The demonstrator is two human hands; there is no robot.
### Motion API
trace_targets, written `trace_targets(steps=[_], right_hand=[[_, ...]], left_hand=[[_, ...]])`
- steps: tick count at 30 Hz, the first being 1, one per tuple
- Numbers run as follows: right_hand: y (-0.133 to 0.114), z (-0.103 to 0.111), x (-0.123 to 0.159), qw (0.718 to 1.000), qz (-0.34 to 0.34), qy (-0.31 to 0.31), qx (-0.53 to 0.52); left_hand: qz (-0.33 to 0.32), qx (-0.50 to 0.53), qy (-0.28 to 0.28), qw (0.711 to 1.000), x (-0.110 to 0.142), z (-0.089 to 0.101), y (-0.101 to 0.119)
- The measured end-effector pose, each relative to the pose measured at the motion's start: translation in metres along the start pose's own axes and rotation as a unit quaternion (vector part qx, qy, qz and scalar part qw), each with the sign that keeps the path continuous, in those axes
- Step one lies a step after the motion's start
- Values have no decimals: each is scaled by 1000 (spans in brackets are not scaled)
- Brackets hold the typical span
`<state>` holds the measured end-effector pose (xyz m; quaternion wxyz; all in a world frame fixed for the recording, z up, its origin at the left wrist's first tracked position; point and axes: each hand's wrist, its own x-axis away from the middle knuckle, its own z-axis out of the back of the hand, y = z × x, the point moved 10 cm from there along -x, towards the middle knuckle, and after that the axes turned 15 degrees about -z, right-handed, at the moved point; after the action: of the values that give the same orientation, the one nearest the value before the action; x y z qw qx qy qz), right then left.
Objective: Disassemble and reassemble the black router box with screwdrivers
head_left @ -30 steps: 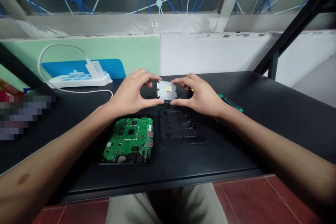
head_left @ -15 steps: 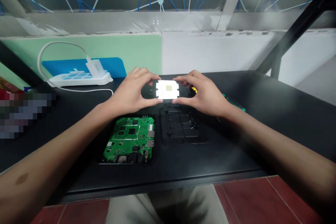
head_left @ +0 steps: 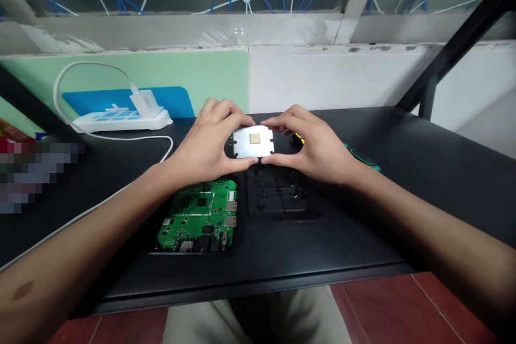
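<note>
Between my two hands is a silvery metal plate (head_left: 242, 149) with notched edges and a small tan square pad (head_left: 255, 138) on the face turned to me; it looks like a heat sink. My left hand (head_left: 209, 142) pinches its left part, thumb below and fingers above. On the other side my right hand (head_left: 308, 142) grips it the same way. Below lies a green circuit board (head_left: 203, 217) in a black case half, its far left corner covered by my left hand and forearm. Beside it rests a black plastic cover (head_left: 282, 199), ribs facing up.
Behind my right hand show a yellow-and-black object (head_left: 299, 138) and a green-edged tool or case (head_left: 363, 157), both partly hidden. A white power strip (head_left: 121, 120) with a plugged-in charger (head_left: 145, 103) stands at the back left. Its white cable (head_left: 161, 138) runs under my left forearm.
The plate has tilted and dropped slightly towards me and left, losing its bright glare. Both hands keep hold of it, and my left thumb reaches further along its lower edge.
</note>
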<state>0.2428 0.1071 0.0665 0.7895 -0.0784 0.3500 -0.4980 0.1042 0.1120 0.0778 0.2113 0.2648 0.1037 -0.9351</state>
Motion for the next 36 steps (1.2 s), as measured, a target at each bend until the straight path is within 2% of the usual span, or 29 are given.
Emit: trace_targets(steps=[4,8,13,21,36], right_hand=[[-2,1,0,1000,4,-2,-9],[-1,7,-1,997,10,-9,-71],[19,20,-7,994,-52,40,-88],[20,14,-9,996,-57,38,-48],[25,2,-11,996,-74,9,-43]], left_hand=[[13,18,4,1000,0,0,-1],[67,102,-23,992,2,-11,-3],[119,190,-74,972,5,-26,9],[96,212,-116,966,5,-41,30],[87,202,-128,967,8,-54,34]])
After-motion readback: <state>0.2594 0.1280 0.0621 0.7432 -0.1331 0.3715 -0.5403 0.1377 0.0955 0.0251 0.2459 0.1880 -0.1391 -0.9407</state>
